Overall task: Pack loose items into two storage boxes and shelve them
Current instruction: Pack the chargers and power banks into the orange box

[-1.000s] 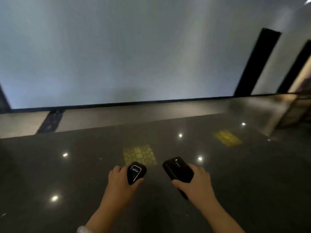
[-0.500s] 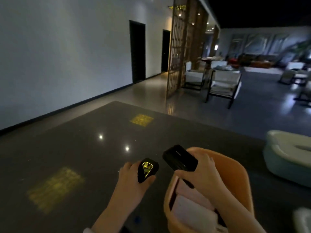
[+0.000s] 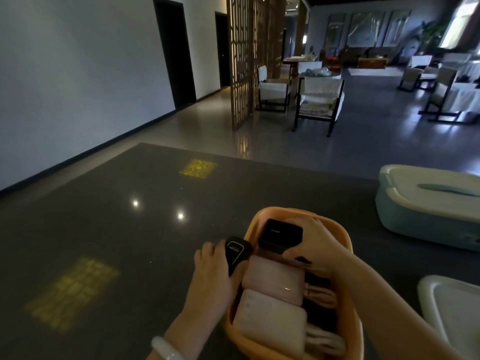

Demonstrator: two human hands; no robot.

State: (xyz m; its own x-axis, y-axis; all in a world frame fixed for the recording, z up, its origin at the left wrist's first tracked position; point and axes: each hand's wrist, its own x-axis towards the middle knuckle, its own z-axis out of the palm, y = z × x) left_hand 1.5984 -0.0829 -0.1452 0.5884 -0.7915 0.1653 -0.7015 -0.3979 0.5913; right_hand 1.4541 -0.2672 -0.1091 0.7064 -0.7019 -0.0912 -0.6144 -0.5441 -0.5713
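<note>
Both hands have come across to the orange box since half a second ago, and the view has dropped so that more of the box shows.

On the dark counter (image 3: 117,229), far left, lie only two yellow light patches and two lamp glints. Next comes the left hand (image 3: 207,279), a pale bangle (image 3: 166,353) on its wrist. Its fingers are curled round a small black device (image 3: 237,253), which it holds at the left rim of the orange box (image 3: 345,242), apparently waiting its turn to go in.

Inside the box a pink case (image 3: 275,279) sits toward the middle and a white case (image 3: 270,326) nearer the person, with cables beside them on the right. They lie flat and close, likely to leave the far end free.

The right hand (image 3: 319,245) grips a black box-shaped item (image 3: 281,235) over that far end, tilted down into the gap. I judge this as the placing step, the flat side turned so that it fits beside the pink case.

Further right, near the counter's right edge, stands a teal box (image 3: 405,214) with its lid on, well apart from the orange one. A white lid (image 3: 452,307) lies at the near right, probably for the orange box. Shelving has not begun.
</note>
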